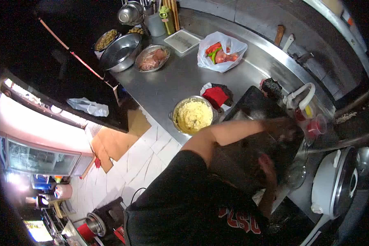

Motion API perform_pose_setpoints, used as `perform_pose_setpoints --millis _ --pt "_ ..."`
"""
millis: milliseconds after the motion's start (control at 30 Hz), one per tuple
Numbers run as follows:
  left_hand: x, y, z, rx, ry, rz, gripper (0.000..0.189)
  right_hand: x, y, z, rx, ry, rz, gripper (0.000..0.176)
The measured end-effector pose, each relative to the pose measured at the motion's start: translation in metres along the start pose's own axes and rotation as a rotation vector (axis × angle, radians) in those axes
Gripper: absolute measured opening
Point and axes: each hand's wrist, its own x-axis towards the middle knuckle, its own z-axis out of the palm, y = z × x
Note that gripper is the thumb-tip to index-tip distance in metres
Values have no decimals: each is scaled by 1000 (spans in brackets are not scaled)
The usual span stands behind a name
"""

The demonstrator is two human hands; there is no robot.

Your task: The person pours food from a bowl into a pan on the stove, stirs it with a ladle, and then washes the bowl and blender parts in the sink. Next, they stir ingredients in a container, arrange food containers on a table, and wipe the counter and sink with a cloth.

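My left hand (285, 129) is stretched over the dark sink (238, 160), near the white faucet (303, 96). It is dark and smeared, so its fingers and anything in them cannot be made out. Lower down, my right hand (267, 165) is over the sink too, its fingers apart and nothing visible in them. Beside my left arm stands a metal pot (173, 119) of pale yellow mash. A red cloth (215, 96) lies just behind the pot, and a dark scouring pad (271, 87) sits at the sink's back edge.
On the steel counter (168, 78) are a bag of red and green vegetables (221, 55), a bowl of meat (152, 58) and a large metal basin (123, 53). At the right are red cups (316, 125), a glass lid (296, 175) and a white cooker (330, 180).
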Motion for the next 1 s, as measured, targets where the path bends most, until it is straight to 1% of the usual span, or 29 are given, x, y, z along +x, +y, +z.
perform_pose_setpoints --millis 33,67,100,200,233,267,300,333,367,400,433,467,500,567,600,633,667,700,733,800,833,867,933,967,1000 --pt "33 34 -35 -515 90 -62 31 -1 -4 1 187 42 -102 43" --pt "34 43 -43 -865 38 -196 30 -2 -8 1 369 65 -211 42" --pt "34 50 -50 -1209 35 -356 28 -2 -11 13 116 104 -101 41" --pt "19 39 -39 -740 -100 -361 27 5 -20 53 -638 200 255 38" --pt "19 46 -45 -578 -132 -352 26 5 -27 61 -893 223 379 37" --pt "17 50 -54 -409 -164 -342 26 1 -32 70 -700 345 240 33" --pt "15 57 -58 -668 -151 -606 29 6 -39 76 -694 356 246 33" --pt "15 85 -76 -917 -60 -880 33 8 -44 84 -362 429 109 31" --pt "8 87 -76 -927 -73 -878 33 6 -47 92 -34 496 -25 28" --pt "3 85 -74 -275 -177 -610 34 4 -50 101 -32 504 -14 28" --pt "3 81 -71 364 -244 -299 35 -2 -67 104 129 544 -5 26" --pt "3 68 -61 -165 -45 -286 25 -8 -87 102 289 584 -7 25" --pt "2 82 -73 -157 -55 -273 25 -15 -108 104 296 598 -17 25" --pt "-3 121 -94 415 -258 -328 33 -26 -141 106 -493 631 439 24" --pt "0 118 -94 304 -223 -279 33 -12 -102 100 -564 529 401 28" --pt "2 117 -97 193 -194 -227 33 -8 -121 97 -561 557 375 28" --pt "9 110 -96 -125 -107 -384 31 -20 -161 101 -289 730 131 35" --pt "8 106 -88 -455 -22 -546 29 -16 -159 105 -132 810 13 38" --pt "-1 97 -82 -138 -14 -434 30 -13 -158 109 17 875 -118 43" --pt "-14 113 -100 472 -176 -297 24 19 -80 103 -700 528 275 26" --pt "-12 111 -111 329 -214 -253 19 27 -74 98 -697 542 263 26" --pt "-6 100 -107 349 -220 -244 19 38 -72 96 -508 465 237 28" --pt "-8 86 -83 -759 39 -631 9 50 -65 104 -135 281 187 39" --pt "-19 78 -75 -747 36 -631 9 48 -73 109 -85 307 141 43" --pt "-29 70 -68 -53 -40 -322 12 46 -80 113 -102 368 106 47"
